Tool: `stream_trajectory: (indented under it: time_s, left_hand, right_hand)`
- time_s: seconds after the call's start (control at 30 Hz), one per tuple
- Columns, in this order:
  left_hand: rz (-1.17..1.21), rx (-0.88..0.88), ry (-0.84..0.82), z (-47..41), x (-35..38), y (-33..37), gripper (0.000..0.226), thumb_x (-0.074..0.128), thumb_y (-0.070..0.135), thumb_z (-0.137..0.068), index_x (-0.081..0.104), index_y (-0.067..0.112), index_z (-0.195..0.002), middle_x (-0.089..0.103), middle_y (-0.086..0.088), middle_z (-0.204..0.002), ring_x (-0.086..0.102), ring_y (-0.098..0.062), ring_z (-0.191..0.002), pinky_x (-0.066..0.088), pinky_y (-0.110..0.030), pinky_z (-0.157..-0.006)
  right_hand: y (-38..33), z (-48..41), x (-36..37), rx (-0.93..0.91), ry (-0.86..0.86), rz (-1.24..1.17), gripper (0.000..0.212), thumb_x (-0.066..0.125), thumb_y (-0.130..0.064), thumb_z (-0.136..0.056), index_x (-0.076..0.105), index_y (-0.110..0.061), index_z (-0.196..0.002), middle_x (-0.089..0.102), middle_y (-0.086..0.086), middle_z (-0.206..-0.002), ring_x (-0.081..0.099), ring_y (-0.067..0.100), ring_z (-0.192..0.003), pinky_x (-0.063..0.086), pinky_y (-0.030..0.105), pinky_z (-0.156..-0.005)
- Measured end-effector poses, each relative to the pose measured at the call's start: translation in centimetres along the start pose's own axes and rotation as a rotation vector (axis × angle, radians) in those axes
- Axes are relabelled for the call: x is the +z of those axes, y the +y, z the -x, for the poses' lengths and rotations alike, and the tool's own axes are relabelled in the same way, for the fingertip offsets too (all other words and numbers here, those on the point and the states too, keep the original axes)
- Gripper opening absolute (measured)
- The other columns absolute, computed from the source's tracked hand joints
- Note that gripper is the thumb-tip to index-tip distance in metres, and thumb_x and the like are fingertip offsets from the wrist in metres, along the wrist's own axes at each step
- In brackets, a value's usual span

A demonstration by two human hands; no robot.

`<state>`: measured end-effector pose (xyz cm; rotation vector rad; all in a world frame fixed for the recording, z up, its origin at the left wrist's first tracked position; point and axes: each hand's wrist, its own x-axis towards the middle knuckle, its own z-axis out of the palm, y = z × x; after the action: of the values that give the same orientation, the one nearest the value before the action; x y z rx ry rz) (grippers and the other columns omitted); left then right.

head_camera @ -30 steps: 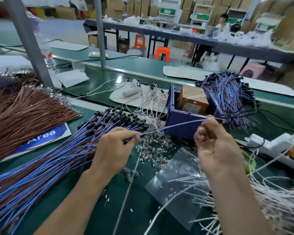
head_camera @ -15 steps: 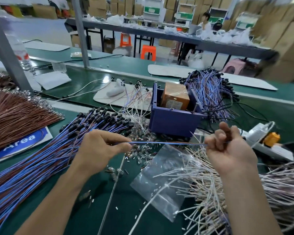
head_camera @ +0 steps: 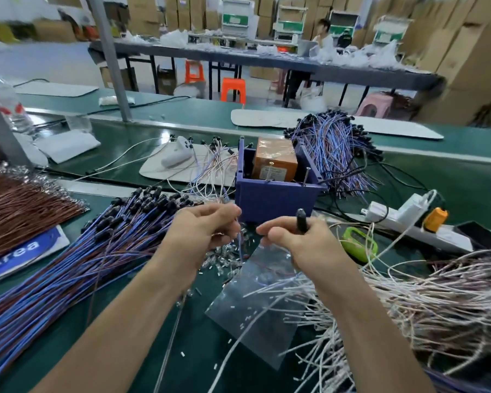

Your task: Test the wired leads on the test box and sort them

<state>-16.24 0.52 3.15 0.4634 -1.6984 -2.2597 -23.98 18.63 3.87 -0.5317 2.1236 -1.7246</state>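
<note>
One lead (head_camera: 301, 221) is held before the one test box (head_camera: 275, 199), mid-desk. The right hand (head_camera: 295, 248) curls its grip round the black cap. The left hand (head_camera: 207, 231) pinches the wire ends, likely to offer them to the box. A blue heap (head_camera: 82, 265) lies toward the left edge, a second heap (head_camera: 338, 154) behind the box.

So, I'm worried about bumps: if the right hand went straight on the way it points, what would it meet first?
Most likely the front wall of the purple plastic test box, just beyond the right hand and the black-capped blue lead it grips, though depth is unclear.
</note>
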Motion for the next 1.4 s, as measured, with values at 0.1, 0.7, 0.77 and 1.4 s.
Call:
stream_trajectory:
  time_s: [0.1,0.7,0.77,1.4]
  left_hand:
    - [-0.171,0.071,0.019,-0.6,2.4,-0.5,0.018,0.082,0.022,-0.081,0.080,0.020,-0.064,0.064,0.001,-0.054,0.055,-0.007,-0.048,0.048,-0.017,-0.053]
    - [-0.077,0.016,-0.073,-0.9,2.3,-3.0,0.035,0.086,0.039,-0.059,0.085,0.016,-0.085,0.076,-0.003,-0.074,0.066,-0.010,-0.066,0.053,-0.020,-0.066]
    - [-0.079,-0.001,-0.108,-1.1,2.0,-3.0,0.026,0.093,0.028,-0.064,0.085,0.016,-0.085,0.079,-0.007,-0.081,0.071,-0.011,-0.074,0.055,-0.017,-0.069]
    - [-0.700,0.322,0.266,-2.5,3.1,0.7,0.024,0.070,0.022,-0.095,0.077,0.038,-0.078,0.065,0.014,-0.055,0.046,-0.002,-0.039,0.036,-0.016,-0.039]
  right_hand:
    - [0.0,-0.3,1.3,-0.017,-0.003,0.079,0.017,0.072,-0.014,-0.091,0.082,-0.027,-0.086,0.079,-0.006,-0.084,0.074,0.011,-0.089,0.057,0.028,-0.084]
    - [1.5,-0.3,0.9,0.060,-0.040,-0.247,0.009,0.077,-0.007,-0.087,0.080,-0.012,-0.080,0.072,0.012,-0.074,0.053,0.025,-0.062,0.040,0.024,-0.051]
    - [1.5,-0.3,0.8,0.035,-0.065,-0.256,0.012,0.077,-0.005,-0.086,0.080,-0.011,-0.077,0.072,0.007,-0.071,0.062,0.009,-0.058,0.045,0.014,-0.053]
    - [0.2,-1.6,-0.8,0.094,0.325,-0.527,0.009,0.068,-0.010,-0.094,0.071,-0.010,-0.085,0.077,0.016,-0.084,0.026,0.007,-0.035,0.030,0.021,-0.041]
